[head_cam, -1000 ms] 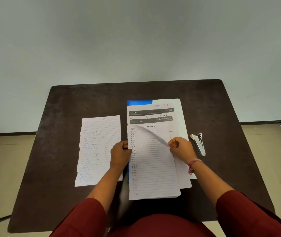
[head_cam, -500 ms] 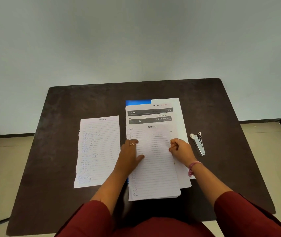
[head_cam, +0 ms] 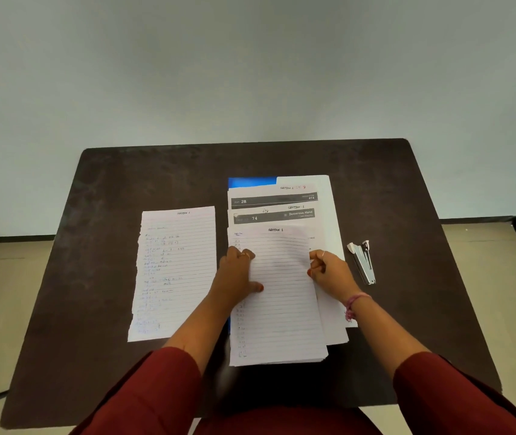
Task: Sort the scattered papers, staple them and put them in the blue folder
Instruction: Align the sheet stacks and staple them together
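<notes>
In the middle of the frame: the stack of papers [head_cam: 277, 296] sits on the dark table [head_cam: 109, 196], fanned out so the header strips of the sheets underneath peek out above the lined top sheet.
Blue folder: the blue folder [head_cam: 250, 182] is buried under that stack — only a corner shows at the upper left of the pile, plus a thin blue sliver down its left edge.
Loose sheet: one lined page [head_cam: 173, 273] with handwriting lies flat by itself, left of center, just beside the stack but not touching it.
Stapler: the stapler [head_cam: 362, 261] lies right of the stack, near the right hand, untouched.
What could go wrong: I'd guess the top sheet buckles or creases, since it's already bowed up a bit between the two hands. If the right hand pulls while the left pins, the page could tear or drag the fanned sheets below out of order. And the folder being under everything means the pile probably has to be lifted off it — easy way to scatter things again.
Left hand: the left hand [head_cam: 238, 276] rests palm-down on the left part of the top sheet, fingers fairly straight, pressing it flat.
Right hand: the right hand [head_cam: 329, 271] has fingers curled in at the sheet's right edge, pinching it.
</notes>
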Tool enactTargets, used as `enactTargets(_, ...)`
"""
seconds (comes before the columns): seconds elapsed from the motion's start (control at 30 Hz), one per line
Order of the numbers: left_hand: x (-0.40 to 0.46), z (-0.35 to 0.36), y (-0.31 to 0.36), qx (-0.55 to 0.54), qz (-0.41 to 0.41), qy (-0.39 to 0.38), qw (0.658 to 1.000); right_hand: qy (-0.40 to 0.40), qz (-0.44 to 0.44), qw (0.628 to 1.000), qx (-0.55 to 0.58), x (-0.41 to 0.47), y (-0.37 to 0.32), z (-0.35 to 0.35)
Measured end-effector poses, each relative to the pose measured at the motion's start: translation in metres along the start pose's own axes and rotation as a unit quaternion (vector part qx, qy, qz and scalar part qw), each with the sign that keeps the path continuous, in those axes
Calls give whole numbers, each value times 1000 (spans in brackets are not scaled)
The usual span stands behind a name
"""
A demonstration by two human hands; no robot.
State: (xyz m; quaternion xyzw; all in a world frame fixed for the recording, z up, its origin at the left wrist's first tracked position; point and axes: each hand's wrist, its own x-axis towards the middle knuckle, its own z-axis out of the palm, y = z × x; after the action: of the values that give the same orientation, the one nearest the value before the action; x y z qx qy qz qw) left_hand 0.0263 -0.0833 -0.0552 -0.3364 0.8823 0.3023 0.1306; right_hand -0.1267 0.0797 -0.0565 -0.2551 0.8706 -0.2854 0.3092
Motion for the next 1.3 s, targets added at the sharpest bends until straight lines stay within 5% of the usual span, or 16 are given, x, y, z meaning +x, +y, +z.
enactTargets(0.27,1,-7,-16,-304,-20,103,947,-5,-32,999,-25,-5,3,-1)
enactTargets(0.43,0,-5,-28,-212,7,133,968,-3,-59,998,-37,-7,6,-1)
enactTargets(0.63,-8,3,-24,-256,-22,202,945,-134,-40,980,-139,19,-15,-21)
enactTargets(0.8,-6,10,-31,-282,-12,171,944,-31,-101,981,-160,56,-52,-35)
enactTargets(0.97,-9,16,-39,-168,96,201,960,-64,-112,956,-265,83,-65,-31)
enactTargets(1.3,-7,13,-33,-226,27,171,959,-25,-176,930,-322,77,-65,-35)
